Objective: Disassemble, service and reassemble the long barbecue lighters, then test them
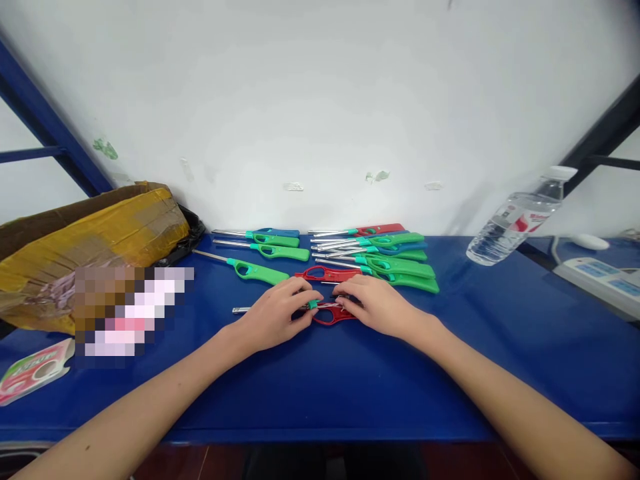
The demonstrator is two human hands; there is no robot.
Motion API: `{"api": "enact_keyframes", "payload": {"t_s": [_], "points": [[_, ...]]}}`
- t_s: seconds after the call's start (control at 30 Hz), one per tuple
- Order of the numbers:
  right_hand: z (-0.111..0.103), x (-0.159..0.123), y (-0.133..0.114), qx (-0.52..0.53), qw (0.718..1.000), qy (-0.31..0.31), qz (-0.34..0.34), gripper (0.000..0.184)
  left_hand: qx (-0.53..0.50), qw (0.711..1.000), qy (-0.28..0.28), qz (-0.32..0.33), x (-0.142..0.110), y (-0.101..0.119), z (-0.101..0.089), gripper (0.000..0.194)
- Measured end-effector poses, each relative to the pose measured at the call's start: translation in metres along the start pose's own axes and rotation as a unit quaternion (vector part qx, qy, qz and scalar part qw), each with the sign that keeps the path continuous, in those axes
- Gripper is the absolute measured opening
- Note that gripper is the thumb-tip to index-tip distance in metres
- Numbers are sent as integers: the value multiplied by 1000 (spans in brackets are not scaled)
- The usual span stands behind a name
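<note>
My left hand [277, 313] and my right hand [375, 305] meet over a red long-nosed lighter [333, 315] lying on the blue table [320, 380]. Fingers of both hands curl down onto it, the left near its teal collar, the right on its handle. Its metal nozzle [241, 310] pokes out to the left from under my left hand. A second red lighter [327, 273] lies just behind my fingers. Behind that is a pile of several green, blue and red lighters [385, 257], and three more green ones [260, 250] lie in a row to the left.
A taped cardboard box [85, 233] sits at the left, with a small red-and-white packet [30, 370] at the table's front left. A clear water bottle [517, 217] leans at the right; a white power strip [600, 280] lies beyond it. A white wall stands behind the table.
</note>
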State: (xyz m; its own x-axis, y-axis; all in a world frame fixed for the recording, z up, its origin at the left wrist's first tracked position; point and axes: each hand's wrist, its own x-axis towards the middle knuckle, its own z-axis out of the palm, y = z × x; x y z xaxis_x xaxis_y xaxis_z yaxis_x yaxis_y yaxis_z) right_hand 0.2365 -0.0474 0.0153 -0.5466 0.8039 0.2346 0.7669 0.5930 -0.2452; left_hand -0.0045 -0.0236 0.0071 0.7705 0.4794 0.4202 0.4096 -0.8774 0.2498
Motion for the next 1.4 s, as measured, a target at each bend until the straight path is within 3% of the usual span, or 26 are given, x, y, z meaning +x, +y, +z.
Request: {"api": "enact_keyframes", "payload": {"t_s": [0.3,0.63,0.93,1.1,1.4], "points": [[-21,-6,5,18,999,-33,-15,23,-8,999,-9,29,0,-2,1,20],[-25,-7,3,37,997,-74,-13,17,-12,998,-38,57,-1,1,1,20],[-30,-9,4,24,994,-102,0,19,-4,999,-35,11,-1,4,-1,18],[-30,-10,1,11,995,-101,0,21,14,1000,-12,-21,0,8,-5,26],[-37,-14,12,7,993,-121,11,16,9,999,-24,-39,4,0,7,22]]}}
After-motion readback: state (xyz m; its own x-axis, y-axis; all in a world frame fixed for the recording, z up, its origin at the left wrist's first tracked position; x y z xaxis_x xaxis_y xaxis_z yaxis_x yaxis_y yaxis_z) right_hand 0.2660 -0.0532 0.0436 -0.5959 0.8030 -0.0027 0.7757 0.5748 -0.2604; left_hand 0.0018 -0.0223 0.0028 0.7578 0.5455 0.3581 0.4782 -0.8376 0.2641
